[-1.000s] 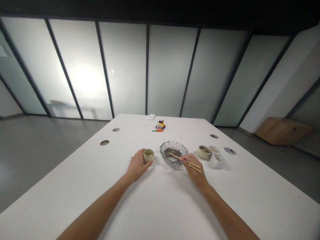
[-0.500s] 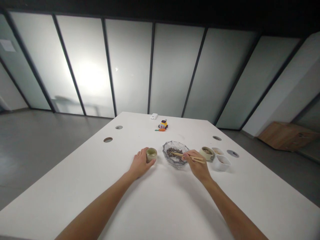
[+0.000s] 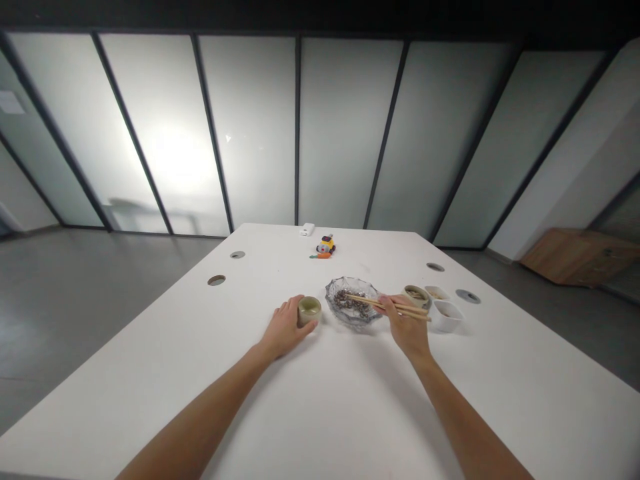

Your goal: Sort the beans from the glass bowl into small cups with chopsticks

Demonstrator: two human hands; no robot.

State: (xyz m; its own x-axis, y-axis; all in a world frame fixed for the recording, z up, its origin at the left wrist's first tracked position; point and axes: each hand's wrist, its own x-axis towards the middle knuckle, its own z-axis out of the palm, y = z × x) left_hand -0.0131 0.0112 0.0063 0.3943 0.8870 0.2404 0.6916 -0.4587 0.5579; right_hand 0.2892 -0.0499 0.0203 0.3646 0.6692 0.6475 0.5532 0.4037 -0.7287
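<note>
right grip [image 3: 407, 327] clamped on pale wooden chopsticks [image 3: 387, 306], tips over clear cut-glass bowl [image 3: 353, 303] | I judge sticks light, stiff; hold thick ends | left grip [image 3: 285, 328] wrapped round olive ceramic cup [image 3: 309, 309]

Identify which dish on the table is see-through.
The glass bowl in the middle, holding dark bits; the green cup, beige bowl and two white tubs are opaque.

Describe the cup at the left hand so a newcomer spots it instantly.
On the large white table, look just left of the clear cut-glass bowl of dark bits. There stands a small olive-green ceramic cup, the left hand curled against it. Unlike the beige round bowl and white square dishes farther right, it is green.
</note>
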